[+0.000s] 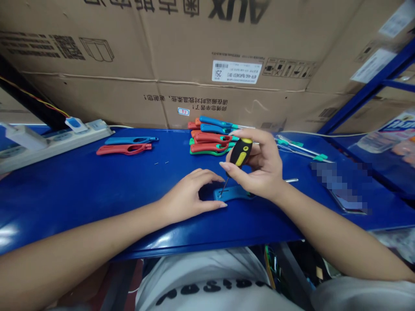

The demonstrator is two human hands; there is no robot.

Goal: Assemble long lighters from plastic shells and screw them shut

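Note:
My right hand (259, 166) is closed around a small screwdriver (240, 152) with a black and yellow handle, held upright. Its thin shaft points down onto a blue plastic handle-shaped part (228, 193) lying on the blue table (81, 185). My left hand (191, 192) arches over the part's left end, fingertips and thumb pressing on it and the table beside it. The part's right end is hidden under my right hand.
A stack of red, blue and green handle parts (212, 137) lies behind my hands. One blue (129, 140) and one red part (125, 149) lie at left. A white power strip (48, 140) sits far left. Metal rods (300, 147) lie at right. Cardboard boxes (194, 56) wall the back.

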